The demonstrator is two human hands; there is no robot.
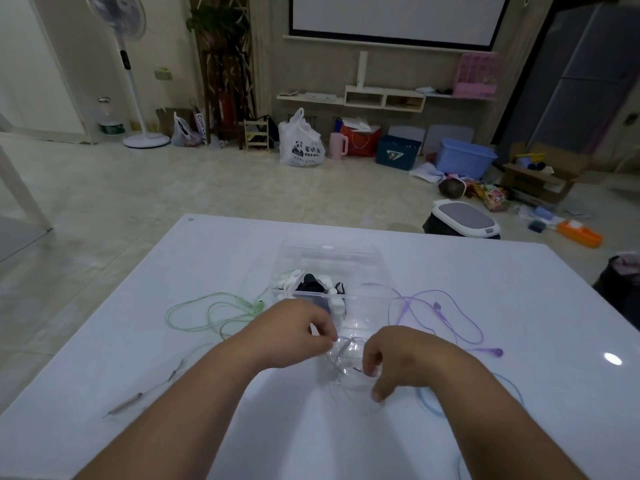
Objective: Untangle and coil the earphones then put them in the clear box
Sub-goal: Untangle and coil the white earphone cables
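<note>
Pinching the pale earphones (pixel 343 358) between curled fingertips of the left hand (pixel 294 332), just below frame centre. Curling the right hand (pixel 398 362) narrowly beside it, apparently nipping the same cable near its metal plug, though hard to confirm through the blur. Best done by holding the plug end fixed and drawing loose loops out one at a time rather than tugging, since thin cable likely tightens into knots. Then wind even turns round the fingers before lifting toward the clear box (pixel 367 266), just beyond the hands and already holding white and dark coiled sets. Left to sort, by the look of it: green earphones (pixel 256 305) sprawled left of the box, purple earphones (pixel 497 352) right of it, a blue cable (pixel 420 398) beside the right forearm, all on the white table (pixel 519 306). Readable farther off: "Cotti Co" on a bag (pixel 201 128) at upper left, and "宅小" beside a panda on a white plastic bag (pixel 301 143).
</note>
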